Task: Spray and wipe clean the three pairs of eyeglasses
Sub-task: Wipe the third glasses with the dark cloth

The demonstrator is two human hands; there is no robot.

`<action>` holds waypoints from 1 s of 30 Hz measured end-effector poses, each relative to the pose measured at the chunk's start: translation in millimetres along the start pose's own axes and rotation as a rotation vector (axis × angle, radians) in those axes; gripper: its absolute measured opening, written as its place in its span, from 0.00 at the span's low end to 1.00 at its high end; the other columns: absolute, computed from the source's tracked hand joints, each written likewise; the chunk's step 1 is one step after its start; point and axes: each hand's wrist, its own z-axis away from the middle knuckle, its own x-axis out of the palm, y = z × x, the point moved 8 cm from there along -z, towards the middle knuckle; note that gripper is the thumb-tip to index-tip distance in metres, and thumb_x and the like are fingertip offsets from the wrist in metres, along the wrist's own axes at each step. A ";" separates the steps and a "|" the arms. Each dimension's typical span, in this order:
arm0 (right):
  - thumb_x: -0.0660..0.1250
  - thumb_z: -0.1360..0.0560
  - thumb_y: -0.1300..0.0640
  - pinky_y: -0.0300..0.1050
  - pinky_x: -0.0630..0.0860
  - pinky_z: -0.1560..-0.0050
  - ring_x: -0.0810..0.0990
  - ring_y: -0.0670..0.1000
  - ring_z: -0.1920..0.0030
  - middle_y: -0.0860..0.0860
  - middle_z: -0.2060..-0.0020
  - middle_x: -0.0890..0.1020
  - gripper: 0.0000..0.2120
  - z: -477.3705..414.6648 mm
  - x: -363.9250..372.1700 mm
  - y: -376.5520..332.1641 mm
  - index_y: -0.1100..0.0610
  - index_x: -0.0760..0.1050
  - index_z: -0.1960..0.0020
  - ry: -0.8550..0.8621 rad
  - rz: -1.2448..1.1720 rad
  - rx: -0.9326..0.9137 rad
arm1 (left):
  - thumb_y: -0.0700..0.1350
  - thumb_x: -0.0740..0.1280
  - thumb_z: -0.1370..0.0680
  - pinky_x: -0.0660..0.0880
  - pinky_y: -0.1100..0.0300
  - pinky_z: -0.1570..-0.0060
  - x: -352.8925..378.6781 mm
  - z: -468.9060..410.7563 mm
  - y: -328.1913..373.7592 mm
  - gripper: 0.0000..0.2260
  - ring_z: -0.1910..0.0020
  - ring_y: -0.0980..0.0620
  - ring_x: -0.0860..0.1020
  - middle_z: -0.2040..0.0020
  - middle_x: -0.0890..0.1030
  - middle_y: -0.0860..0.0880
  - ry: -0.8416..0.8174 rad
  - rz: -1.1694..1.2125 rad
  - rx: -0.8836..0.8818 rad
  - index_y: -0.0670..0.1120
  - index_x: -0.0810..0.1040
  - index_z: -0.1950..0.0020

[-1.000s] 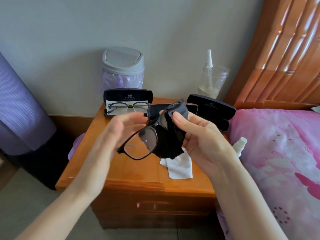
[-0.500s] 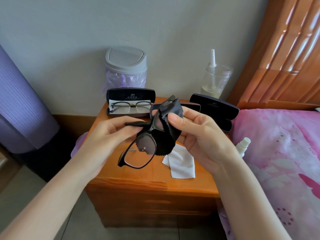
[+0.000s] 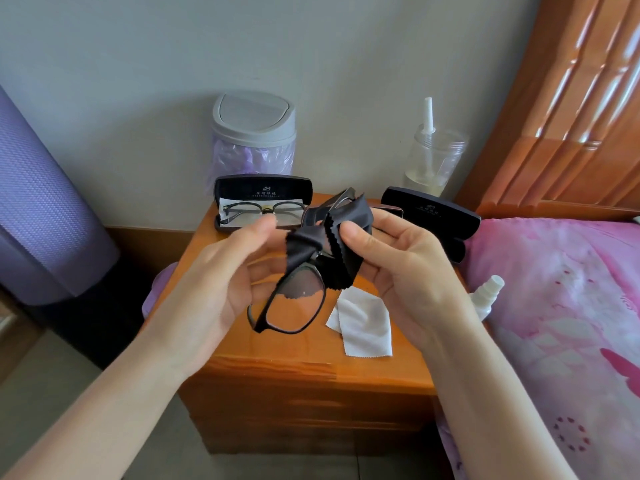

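A rolled purple mat is standing at the far left. A grey swing-lid bin is sitting against the wall behind the wooden surface. At the far left of the surface, an open black case is holding thin-framed eyeglasses.

The left hand is hovering above the surface with its thumb now raised and spread from the fingers, no longer pinching the temple it held half a second ago. Its fingertips are disappearing behind the cloth, so I cannot tell whether it is gripping anything.

The black-framed eyeglasses are hanging tilted between the two hands, above the surface. A black microfibre cloth is covering the upper lens and now reaching farther left across the frame. A white cloth is lying flat on the surface below.

The right hand is pinching the black microfibre cloth between thumb and fingers. Farther right, a closed black case is lying on the surface with a clear jar standing behind it. A white spray bottle is resting against the edge of the pink bed.
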 end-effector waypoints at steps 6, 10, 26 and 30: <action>0.72 0.35 0.59 0.48 0.81 0.51 0.85 0.55 0.54 0.56 0.55 0.86 0.20 3.3 2.2 -4.1 0.62 0.79 0.44 0.070 0.085 -0.095 | 0.47 0.74 0.37 0.77 0.68 0.64 2.5 8.1 6.6 0.08 0.60 0.55 0.84 0.58 0.85 0.50 0.092 -0.045 0.022 0.53 0.82 0.60; 0.72 0.34 0.60 0.47 0.82 0.51 0.86 0.54 0.53 0.56 0.55 0.86 0.19 7.0 2.9 -7.2 0.62 0.78 0.44 0.101 0.120 -0.150 | 0.49 0.69 0.34 0.77 0.70 0.59 7.7 12.3 11.2 0.13 0.57 0.55 0.84 0.58 0.86 0.49 0.117 -0.142 -0.002 0.50 0.83 0.51; 0.77 0.34 0.53 0.45 0.81 0.59 0.83 0.52 0.60 0.50 0.63 0.85 0.12 14.3 12.2 -23.3 0.55 0.82 0.53 0.224 0.498 -0.376 | 0.47 0.69 0.32 0.76 0.74 0.59 17.2 26.6 31.7 0.09 0.58 0.64 0.83 0.60 0.85 0.62 0.198 -0.414 0.212 0.55 0.83 0.53; 0.72 0.28 0.54 0.32 0.72 0.66 0.78 0.44 0.68 0.47 0.70 0.82 0.07 11.7 11.6 -25.2 0.58 0.83 0.57 0.257 0.460 -0.406 | 0.45 0.70 0.30 0.75 0.76 0.60 18.5 26.9 28.6 0.09 0.58 0.65 0.83 0.60 0.85 0.62 0.213 -0.401 0.204 0.54 0.83 0.52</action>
